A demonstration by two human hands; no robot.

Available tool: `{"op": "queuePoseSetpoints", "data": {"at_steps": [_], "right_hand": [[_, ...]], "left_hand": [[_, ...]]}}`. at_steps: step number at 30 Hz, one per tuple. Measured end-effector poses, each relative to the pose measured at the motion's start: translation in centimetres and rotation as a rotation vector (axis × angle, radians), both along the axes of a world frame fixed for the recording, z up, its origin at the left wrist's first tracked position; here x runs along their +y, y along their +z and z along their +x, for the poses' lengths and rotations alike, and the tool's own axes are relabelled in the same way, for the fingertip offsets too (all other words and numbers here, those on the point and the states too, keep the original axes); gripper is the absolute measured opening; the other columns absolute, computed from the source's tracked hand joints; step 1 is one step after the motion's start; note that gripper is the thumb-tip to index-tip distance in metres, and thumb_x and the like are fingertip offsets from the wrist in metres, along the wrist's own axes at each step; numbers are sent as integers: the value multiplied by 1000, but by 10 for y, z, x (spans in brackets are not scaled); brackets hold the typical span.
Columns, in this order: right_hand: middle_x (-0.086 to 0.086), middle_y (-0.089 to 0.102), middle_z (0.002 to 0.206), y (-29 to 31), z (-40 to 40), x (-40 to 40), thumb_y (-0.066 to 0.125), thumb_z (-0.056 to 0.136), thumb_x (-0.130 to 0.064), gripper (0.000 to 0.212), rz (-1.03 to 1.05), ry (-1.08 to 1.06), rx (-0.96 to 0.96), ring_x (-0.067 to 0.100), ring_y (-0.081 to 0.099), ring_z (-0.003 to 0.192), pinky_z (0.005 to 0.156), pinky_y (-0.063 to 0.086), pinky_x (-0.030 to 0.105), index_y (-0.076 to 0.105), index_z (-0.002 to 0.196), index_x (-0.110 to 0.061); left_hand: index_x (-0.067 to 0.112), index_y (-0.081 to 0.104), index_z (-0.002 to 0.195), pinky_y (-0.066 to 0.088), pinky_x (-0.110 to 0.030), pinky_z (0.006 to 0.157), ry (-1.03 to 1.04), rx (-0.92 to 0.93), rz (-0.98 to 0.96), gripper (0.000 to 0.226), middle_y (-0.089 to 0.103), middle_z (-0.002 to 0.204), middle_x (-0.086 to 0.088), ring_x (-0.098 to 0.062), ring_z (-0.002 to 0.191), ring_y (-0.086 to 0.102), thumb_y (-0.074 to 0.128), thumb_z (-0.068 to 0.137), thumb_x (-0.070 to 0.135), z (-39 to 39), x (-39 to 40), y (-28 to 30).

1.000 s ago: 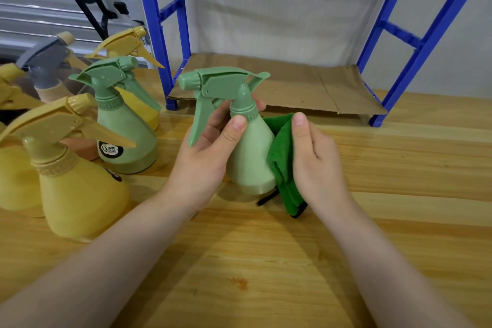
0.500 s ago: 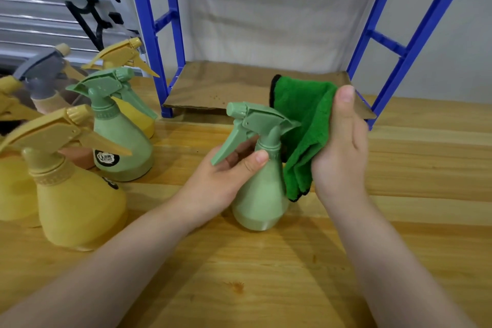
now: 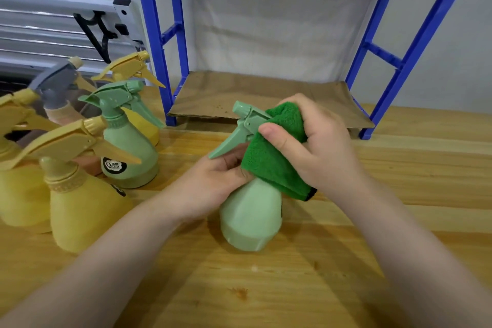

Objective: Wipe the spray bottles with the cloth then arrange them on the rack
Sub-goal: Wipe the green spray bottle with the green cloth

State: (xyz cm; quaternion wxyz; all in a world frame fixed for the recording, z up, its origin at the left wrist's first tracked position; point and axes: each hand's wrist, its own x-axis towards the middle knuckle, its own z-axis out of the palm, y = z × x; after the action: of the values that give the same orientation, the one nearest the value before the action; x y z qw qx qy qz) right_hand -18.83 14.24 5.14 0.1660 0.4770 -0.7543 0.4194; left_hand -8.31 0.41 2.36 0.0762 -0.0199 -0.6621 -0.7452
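Wiping one pale green spray bottle (image 3: 251,217) with green cloth (image 3: 277,160), wooden table (image 3: 399,194).

Item held upright at table centre, base on the wood; my left hand (image 3: 210,186) has fingers curled round its neck below the trigger. My right hand (image 3: 316,146) grips the cloth, thumb and fingers bunched over the sprayer head. Unheld stock, left side: green bottle with black label (image 3: 127,146), several yellow bottles (image 3: 80,208), one grey-topped bottle (image 3: 57,88). Blue rack (image 3: 157,42) behind, cardboard sheet (image 3: 239,96) on its bottom shelf.
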Motion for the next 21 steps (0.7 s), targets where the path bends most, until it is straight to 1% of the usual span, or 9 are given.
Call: {"op": "queuePoseSetpoints", "data": {"at_steps": [3, 6, 8, 9, 11, 14, 16, 19, 21], "right_hand": [[-4, 56, 65, 1, 4, 1, 41, 94, -60, 51, -42, -143, 151, 16, 55, 63, 58, 44, 36, 57, 81, -13], [-5, 43, 51, 3, 9, 2, 30, 93, -68, 64, -48, -274, 204, 22, 49, 51, 50, 40, 38, 48, 62, -15], [-7, 36, 46, 4, 11, 3, 27, 89, -75, 66, 9, -345, 185, 24, 47, 48, 48, 39, 37, 41, 56, -19], [-6, 37, 45, 4, 11, 4, 30, 88, -75, 66, 27, -339, 168, 23, 47, 47, 48, 38, 36, 42, 56, -18], [-3, 45, 48, 3, 10, 10, 43, 87, -68, 57, 21, -195, 80, 15, 50, 50, 51, 40, 35, 50, 63, -17], [-5, 60, 70, 5, 7, 22, 55, 86, -53, 30, 24, 92, -186, 10, 57, 64, 58, 46, 30, 56, 83, -23], [-11, 62, 78, 7, 7, 28, 55, 87, -50, 22, 81, 190, -264, 9, 60, 71, 62, 49, 28, 56, 92, -28], [-8, 61, 75, 9, 8, 29, 52, 88, -53, 25, 132, 136, -163, 11, 59, 69, 58, 45, 24, 52, 87, -28], [-5, 55, 64, 8, 6, 27, 48, 90, -57, 30, 131, 27, -23, 11, 55, 63, 53, 39, 25, 46, 79, -30]], "left_hand": [[22, 62, 107, 52, -14, 71, -10, -25, 13, 31, 75, 91, 15, 0, 87, 70, 58, 76, 22, 2, 5, 0], [21, 66, 98, 52, -14, 67, -1, -54, 68, 27, 76, 84, 12, -1, 80, 71, 59, 72, 22, 2, 9, 0], [20, 67, 95, 53, -15, 66, -4, -63, 81, 24, 76, 82, 10, -2, 78, 71, 60, 72, 23, 3, 9, -2], [20, 67, 95, 53, -16, 66, -10, -71, 87, 24, 76, 83, 10, -3, 78, 71, 59, 72, 23, 3, 10, -1], [21, 67, 98, 54, -17, 68, -6, -77, 94, 24, 76, 86, 10, -4, 80, 71, 60, 75, 23, 3, 7, -1], [22, 68, 102, 53, -15, 70, 6, -48, 63, 16, 75, 91, 13, -2, 86, 70, 66, 86, 24, 4, -1, 0], [26, 75, 96, 52, -14, 70, -2, -51, 46, 22, 75, 90, 15, -1, 86, 70, 60, 79, 24, 3, -4, -1], [38, 78, 87, 52, -14, 71, -30, -46, 37, 26, 75, 91, 15, -1, 87, 70, 58, 79, 23, 3, -4, -1], [32, 78, 92, 52, -15, 74, -34, -40, 24, 24, 75, 96, 13, -4, 91, 70, 58, 82, 24, 2, -4, -2]]}}
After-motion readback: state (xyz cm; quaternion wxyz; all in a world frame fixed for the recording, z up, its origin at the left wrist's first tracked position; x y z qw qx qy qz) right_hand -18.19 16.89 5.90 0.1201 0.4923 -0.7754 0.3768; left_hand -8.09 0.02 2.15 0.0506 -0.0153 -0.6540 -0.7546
